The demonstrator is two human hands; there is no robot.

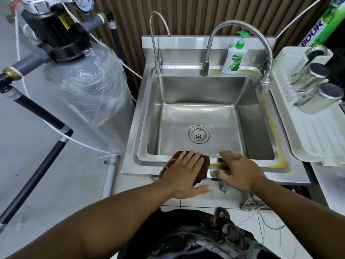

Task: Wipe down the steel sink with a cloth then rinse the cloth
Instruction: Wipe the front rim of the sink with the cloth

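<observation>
The steel sink (147,116) fills the middle of the head view, its basin dry and its drain (198,136) near the centre. A dark brown cloth (204,166) with a tan patch lies on the sink's front rim. My left hand (183,174) presses flat on top of the cloth. My right hand (240,171) rests with spread fingers on the front rim just right of the cloth, holding nothing. Yellow residue (277,163) streaks the right rim and the front right corner, and a little shows between my hands.
Two taps stand at the back: a thin gooseneck (155,51) and a flexible hose faucet (261,53). A soap bottle (234,57) sits on the back ledge. A white drying rack (313,131) with steel cups lies right. A wrapped filter tank (93,94) stands left.
</observation>
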